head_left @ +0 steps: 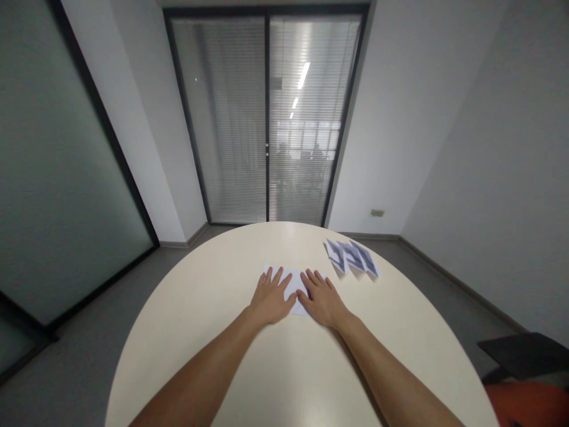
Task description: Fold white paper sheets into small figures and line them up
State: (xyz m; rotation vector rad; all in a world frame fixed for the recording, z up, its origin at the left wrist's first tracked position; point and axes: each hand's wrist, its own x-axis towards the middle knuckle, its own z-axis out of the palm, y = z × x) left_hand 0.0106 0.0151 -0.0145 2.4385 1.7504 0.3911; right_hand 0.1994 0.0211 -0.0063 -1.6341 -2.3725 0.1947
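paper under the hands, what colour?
The paper looks white on its visible side; it shows best in the head view.

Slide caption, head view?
Left hand and right hand spread on white paper sheet, folded blue-white paper farther right, on round cream table.

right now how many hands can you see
2: the left hand and the right hand, side by side on the white paper, both in plain view.

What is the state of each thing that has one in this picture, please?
Sheet, flat, partly covered.
Left hand, open, palm down on the sheet.
Right hand, open, palm down on the sheet.
Folded paper, zigzag; one piece or several, cannot tell.
Blinds, lowered.
Glass panels, seemingly shut.
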